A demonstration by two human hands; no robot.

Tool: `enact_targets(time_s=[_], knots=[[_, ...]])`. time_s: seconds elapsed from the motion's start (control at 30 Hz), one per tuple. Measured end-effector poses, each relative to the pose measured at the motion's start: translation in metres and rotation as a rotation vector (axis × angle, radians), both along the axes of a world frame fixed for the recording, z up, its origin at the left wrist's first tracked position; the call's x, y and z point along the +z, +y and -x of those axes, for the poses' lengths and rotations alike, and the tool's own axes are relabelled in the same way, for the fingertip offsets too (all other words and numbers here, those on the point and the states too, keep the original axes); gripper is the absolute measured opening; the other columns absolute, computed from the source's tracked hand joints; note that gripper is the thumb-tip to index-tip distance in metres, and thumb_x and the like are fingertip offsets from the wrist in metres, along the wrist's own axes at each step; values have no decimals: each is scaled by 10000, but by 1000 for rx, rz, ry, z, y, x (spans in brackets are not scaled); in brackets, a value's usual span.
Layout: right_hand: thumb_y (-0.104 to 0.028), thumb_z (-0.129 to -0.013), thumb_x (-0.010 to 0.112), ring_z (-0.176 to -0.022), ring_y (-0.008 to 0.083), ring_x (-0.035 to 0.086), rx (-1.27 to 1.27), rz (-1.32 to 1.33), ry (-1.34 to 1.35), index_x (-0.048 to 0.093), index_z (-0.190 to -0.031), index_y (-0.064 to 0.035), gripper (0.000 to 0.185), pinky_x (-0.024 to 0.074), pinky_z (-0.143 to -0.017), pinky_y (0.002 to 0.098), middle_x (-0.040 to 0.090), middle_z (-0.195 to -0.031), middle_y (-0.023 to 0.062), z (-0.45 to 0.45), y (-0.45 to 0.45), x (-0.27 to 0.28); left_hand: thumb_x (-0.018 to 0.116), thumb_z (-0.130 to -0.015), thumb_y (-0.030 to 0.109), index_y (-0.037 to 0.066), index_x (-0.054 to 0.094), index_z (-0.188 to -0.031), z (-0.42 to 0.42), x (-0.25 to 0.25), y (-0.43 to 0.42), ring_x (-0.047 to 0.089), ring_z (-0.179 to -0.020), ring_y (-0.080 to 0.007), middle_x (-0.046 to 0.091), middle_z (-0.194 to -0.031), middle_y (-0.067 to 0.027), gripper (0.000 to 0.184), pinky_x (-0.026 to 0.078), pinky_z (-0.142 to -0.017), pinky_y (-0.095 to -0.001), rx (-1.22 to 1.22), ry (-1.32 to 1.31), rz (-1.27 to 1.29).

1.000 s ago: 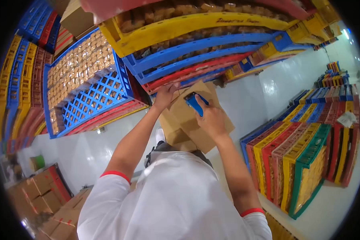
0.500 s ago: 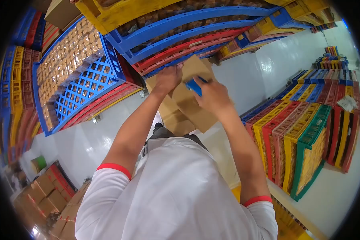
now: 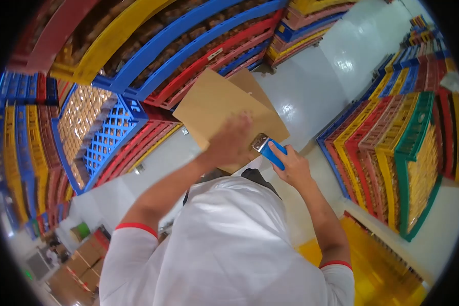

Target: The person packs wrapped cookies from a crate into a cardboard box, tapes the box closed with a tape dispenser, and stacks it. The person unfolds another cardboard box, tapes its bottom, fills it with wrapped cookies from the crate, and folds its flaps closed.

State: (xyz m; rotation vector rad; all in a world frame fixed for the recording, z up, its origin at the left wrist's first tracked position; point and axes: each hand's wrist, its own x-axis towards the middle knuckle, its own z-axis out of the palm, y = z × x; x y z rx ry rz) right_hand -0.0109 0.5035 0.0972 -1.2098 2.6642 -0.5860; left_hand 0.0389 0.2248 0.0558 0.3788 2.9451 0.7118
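In the head view, a brown cardboard box [image 3: 217, 99] sits in front of my body, its broad flap facing up. My left hand [image 3: 232, 137] is over the flap, blurred by motion, with its fingers seemingly stretched out and nothing visible in them. Whether it touches the cardboard I cannot tell. At the box's right edge, my right hand [image 3: 293, 166] is closed around a blue-handled tool with a shiny metal head [image 3: 271, 150]. The metal head points up and left, close to the cardboard; the tool's exact kind is unclear.
Stacked blue, red and yellow plastic crates [image 3: 188, 46] rise just beyond the box. A blue lattice crate [image 3: 104, 137] of wrapped goods is at left. More crates, with a green one [image 3: 405, 163] in front, stand at right. Cardboard boxes [image 3: 79, 265] lie lower left; a yellow surface [image 3: 352, 260] is lower right.
My left hand has left the box's far edge and come down over the flap. The right hand has drawn back toward me with the tool, whose metal head now shows. The view has shifted.
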Motion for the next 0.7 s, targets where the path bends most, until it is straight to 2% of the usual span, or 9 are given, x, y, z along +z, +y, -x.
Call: enact_targets(time_s=[0.07,0.13,0.17,0.23,0.33,0.47,0.53,0.67,0.7], knots=[[-204,-785,824,-766,323,675,-31,78,-8,545,-1509,-261,779,566,-630,428,577,-975,129,1,3,7,689,-895,379,-51,248,-1609,1,13,30,184,-1593,-364,236,-1683,-259,943,124,-1290,-525,-96,-15,2],[-194,-799,805,-773,318,691,-7,-34,-77,556,-1496,-232,741,573,-645,430,603,-1005,160,1,12,29,609,-944,281,-29,312,-1600,1,10,42,194,-1586,-375,254,-1694,-206,784,177,-1269,-573,-7,-22,166],[-194,-799,805,-773,318,691,-24,-32,-95,556,-1496,-232,741,573,-645,430,603,-1005,160,-2,19,47,609,-944,281,-29,312,-1600,-4,12,46,194,-1586,-375,254,-1694,-206,784,177,-1269,-573,-26,-38,168],[-197,-808,794,-788,335,701,-22,-315,-175,554,-1501,-208,733,580,-685,448,616,-973,166,2,24,75,569,-952,199,7,314,-1611,0,19,42,189,-1581,-399,246,-1709,-150,732,198,-1247,-622,-95,48,259],[-177,-802,786,-785,331,707,-41,-321,-198,594,-1444,-149,671,585,-684,434,642,-925,163,3,22,54,556,-958,183,38,311,-1624,0,16,50,192,-1580,-408,230,-1724,-104,724,207,-1218,-678,-152,25,351],[-178,-783,762,-825,337,733,28,-173,-75,671,-1303,-60,541,590,-666,453,703,-880,160,6,-17,-43,583,-990,220,44,280,-1631,5,18,61,172,-1582,-424,185,-1734,-132,731,180,-1218,-697,-247,-39,522],[-201,-801,776,-889,327,734,265,-801,-63,668,-1258,-75,486,592,-725,448,741,-973,143,4,-32,-64,580,-1003,249,91,301,-1634,11,22,53,164,-1583,-433,168,-1736,-144,708,224,-1199,-704,-256,-18,639],[-231,-823,768,-965,308,741,95,-596,-309,664,-1256,-76,471,590,-790,416,759,-1063,134,14,32,-95,603,-996,292,131,352,-1616,21,35,46,179,-1573,-456,183,-1726,-173,688,252,-1184,-709,-349,-128,701],[-261,-857,765,-978,288,739,-188,-431,-406,664,-1263,-80,456,583,-815,420,755,-1049,136,13,40,-89,617,-988,329,126,404,-1586,24,29,41,190,-1572,-444,178,-1730,-165,667,232,-1189,-708,-389,-81,634]])
